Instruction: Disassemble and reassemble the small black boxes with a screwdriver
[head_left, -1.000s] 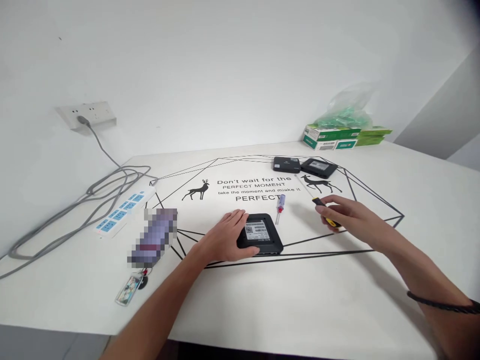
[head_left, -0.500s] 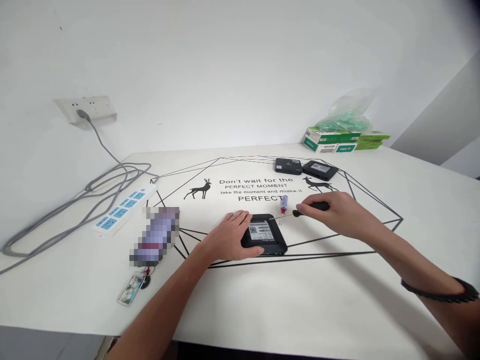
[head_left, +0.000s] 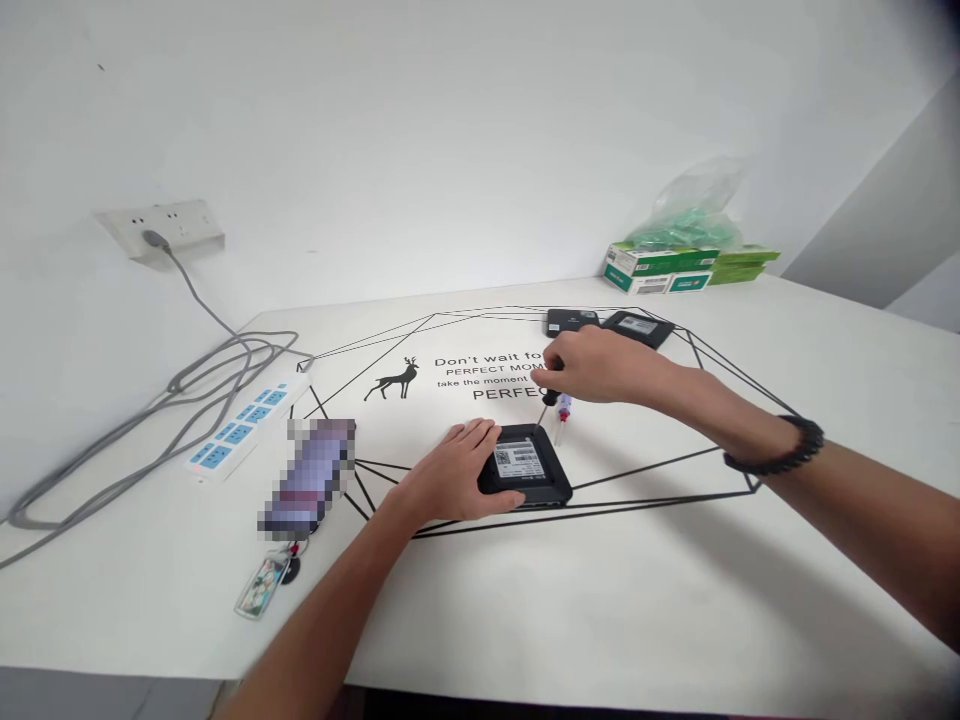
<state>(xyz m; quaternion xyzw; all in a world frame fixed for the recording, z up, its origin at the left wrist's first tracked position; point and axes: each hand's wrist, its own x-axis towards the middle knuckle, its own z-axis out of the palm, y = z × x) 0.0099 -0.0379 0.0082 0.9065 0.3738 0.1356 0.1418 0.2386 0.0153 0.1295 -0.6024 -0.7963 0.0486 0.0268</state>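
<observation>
A flat black electronic box (head_left: 553,476) with a white label lies on the table. My left hand (head_left: 457,470) grips its left side, fingers over the far edge and thumb along the near one. My right hand (head_left: 581,362) is closed around a screwdriver (head_left: 550,397) with a black handle, most of it hidden in the palm. The screwdriver stands steeply tilted, its thin shaft reaching the box's far right corner; whether the tip sits in a screw is too small to tell. Just right of that shaft lies a second screwdriver (head_left: 564,408) with a clear purple handle and red collar.
Two similar black boxes, one (head_left: 571,321) partly behind my right hand and another (head_left: 640,328), lie farther back. Green-and-white cartons (head_left: 660,263) carry a plastic bag (head_left: 694,215). Leftward are a blurred phone (head_left: 311,480), a key tag (head_left: 260,585), a power strip (head_left: 247,425) and a looped grey cable (head_left: 176,385).
My right hand has moved left and up, swinging the screwdriver from nearly flat to steep at the box's far right corner. My left hand keeps its hold on the box.
</observation>
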